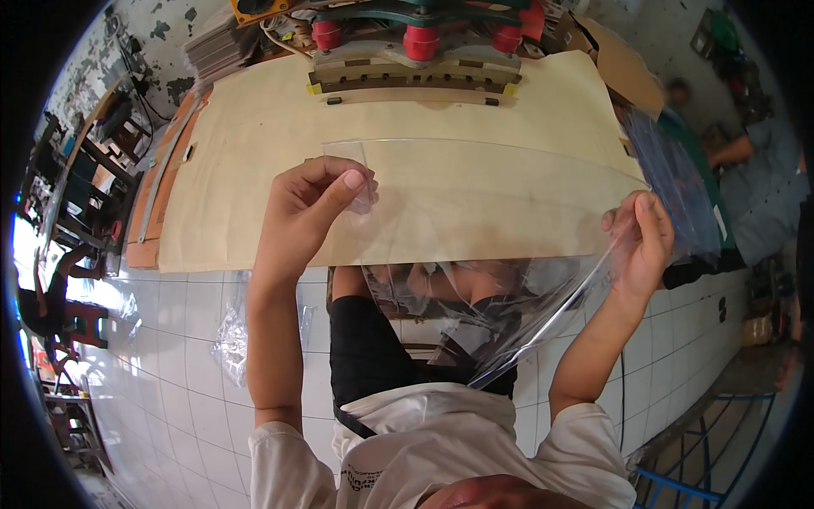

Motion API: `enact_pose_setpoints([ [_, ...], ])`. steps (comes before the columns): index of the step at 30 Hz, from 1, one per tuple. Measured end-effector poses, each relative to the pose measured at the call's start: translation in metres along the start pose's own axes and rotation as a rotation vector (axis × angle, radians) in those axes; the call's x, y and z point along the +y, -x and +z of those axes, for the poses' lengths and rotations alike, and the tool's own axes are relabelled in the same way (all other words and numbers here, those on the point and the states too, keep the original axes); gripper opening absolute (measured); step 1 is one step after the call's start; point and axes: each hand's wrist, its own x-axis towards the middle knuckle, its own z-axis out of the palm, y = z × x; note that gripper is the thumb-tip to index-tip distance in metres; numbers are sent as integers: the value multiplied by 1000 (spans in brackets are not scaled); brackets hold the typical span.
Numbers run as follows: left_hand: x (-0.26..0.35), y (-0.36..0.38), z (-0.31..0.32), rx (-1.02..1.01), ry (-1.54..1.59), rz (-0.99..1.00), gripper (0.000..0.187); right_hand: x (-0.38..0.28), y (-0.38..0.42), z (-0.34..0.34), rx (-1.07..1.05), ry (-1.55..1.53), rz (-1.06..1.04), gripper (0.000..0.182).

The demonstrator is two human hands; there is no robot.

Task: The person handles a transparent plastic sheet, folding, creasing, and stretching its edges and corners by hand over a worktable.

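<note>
A clear plastic sheet (475,195) stretches between my two hands over the front of the table, and its lower part hangs past the edge over my lap. My left hand (318,199) pinches the sheet's left end between thumb and fingers, with a small flap of plastic showing at the fingertips. At the right end, my right hand (646,242) has its fingers closed on the sheet's corner. The plastic folds into a bright, shiny crease below that hand. Under the sheet lies the pale yellow table covering (246,178).
At the back stands a machine with a green frame, red parts (421,42) and a long bar (415,78). Bluish plastic sheets (674,182) lie at the right, near another person (759,187). A metal ruler (170,174) rests at the left. Crumpled plastic (231,339) is on the floor.
</note>
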Motion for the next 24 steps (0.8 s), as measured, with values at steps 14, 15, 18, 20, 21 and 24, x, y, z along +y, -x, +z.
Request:
enact_pose_setpoints([
  [14, 16, 14, 14, 229, -79, 17, 32, 2, 2, 2, 75, 152, -27, 23],
  [15, 18, 15, 16, 229, -80, 18, 32, 2, 3, 2, 75, 163, -26, 23],
  [18, 27, 19, 23, 272, -81, -7, 33, 1, 3, 3, 68, 161, -18, 24],
  [20, 28, 20, 24, 292, -111, 11, 33, 1, 4, 4, 82, 158, -10, 24],
  [21, 28, 20, 24, 292, -110, 11, 33, 0, 4, 5, 96, 154, -2, 24],
  [24, 29, 21, 24, 295, -118, 19, 33, 0, 4, 6, 99, 148, -7, 24],
])
